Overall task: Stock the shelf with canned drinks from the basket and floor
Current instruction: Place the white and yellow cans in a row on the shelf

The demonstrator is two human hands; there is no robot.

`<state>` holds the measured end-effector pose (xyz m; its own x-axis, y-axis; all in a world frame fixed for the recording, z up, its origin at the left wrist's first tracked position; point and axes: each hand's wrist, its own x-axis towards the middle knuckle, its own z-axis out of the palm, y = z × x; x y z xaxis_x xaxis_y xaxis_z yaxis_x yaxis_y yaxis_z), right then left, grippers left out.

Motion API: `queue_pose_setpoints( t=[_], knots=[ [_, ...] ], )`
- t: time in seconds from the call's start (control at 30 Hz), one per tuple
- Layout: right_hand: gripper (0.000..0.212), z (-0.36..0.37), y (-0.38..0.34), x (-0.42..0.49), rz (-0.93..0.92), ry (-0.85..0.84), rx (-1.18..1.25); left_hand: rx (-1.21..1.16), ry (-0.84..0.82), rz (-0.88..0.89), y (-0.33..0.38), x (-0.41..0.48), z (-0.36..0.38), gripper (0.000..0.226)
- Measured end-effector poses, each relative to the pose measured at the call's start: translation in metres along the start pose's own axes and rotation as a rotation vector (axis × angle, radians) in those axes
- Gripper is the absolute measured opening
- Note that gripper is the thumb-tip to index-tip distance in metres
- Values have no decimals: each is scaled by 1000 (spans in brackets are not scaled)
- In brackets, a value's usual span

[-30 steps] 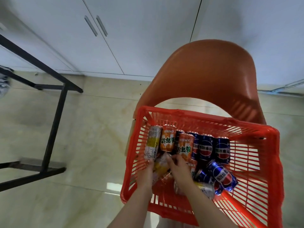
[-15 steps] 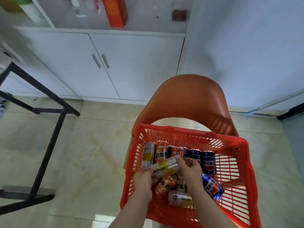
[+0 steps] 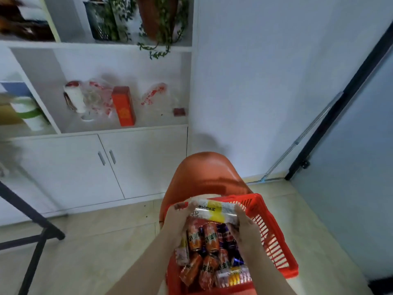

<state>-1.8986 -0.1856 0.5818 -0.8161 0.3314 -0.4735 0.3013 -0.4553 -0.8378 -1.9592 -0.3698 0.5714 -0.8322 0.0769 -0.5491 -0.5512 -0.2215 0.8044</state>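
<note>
**Held item.** One slim silver-and-yellow drink can [image 3: 214, 210] was held lying level, just above the far rim of the red plastic lattice basket [image 3: 276, 241]. The basket sat on the seat of an orange plastic chair [image 3: 204, 173].

**Grip.** The left hand [image 3: 177, 218] clasped the can's nine o'clock end and the right hand [image 3: 246, 226] its three o'clock end. Both grips were clenched round the can. The two-handed hold was judged to steady a smooth can while it cleared the basket.

**Destination.** The white open shelf [image 3: 153, 121] stood at eleven o'clock, well apart. It carried an upright orange-red carton [image 3: 123, 106]; no drink cans could be made out on it.

**Count.** The basket contents were blurred and partly hidden by the forearms.
- At least five orange cans [image 3: 210, 237].
- At least two blue cans [image 3: 226, 233].
- Two further silver-and-yellow cans, at seven and six o'clock.

No cans showed on the visible beige tiled floor [image 3: 95, 241].
</note>
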Motion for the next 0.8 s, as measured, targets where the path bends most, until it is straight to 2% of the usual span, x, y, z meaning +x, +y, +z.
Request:
queue_pose_setpoints(
  t=[0.2, 0.3, 0.47, 0.57, 0.7, 0.8],
  knots=[
    [32, 11, -37, -65, -56, 83, 151, 80, -223, 160, 63, -52, 13, 99],
    [36, 2, -62, -92, -112, 135, 154, 144, -336, 196, 86, -77, 37, 80],
    [30, -34, -107, -140, -203, 233, 244, 216, -482, 261, 104, -118, 101, 48],
    [24, -79, -132, -178, -257, 326, 314, 276, -565, 275, 98, -153, 153, 49],
    [23, -162, -152, -237, -360, 432, 349, 306, -706, 285, 66, -219, 226, 35],
    [24, -216, -164, -284, -400, 495, 341, 306, -796, 282, 36, -265, 270, 38]
  ],
)
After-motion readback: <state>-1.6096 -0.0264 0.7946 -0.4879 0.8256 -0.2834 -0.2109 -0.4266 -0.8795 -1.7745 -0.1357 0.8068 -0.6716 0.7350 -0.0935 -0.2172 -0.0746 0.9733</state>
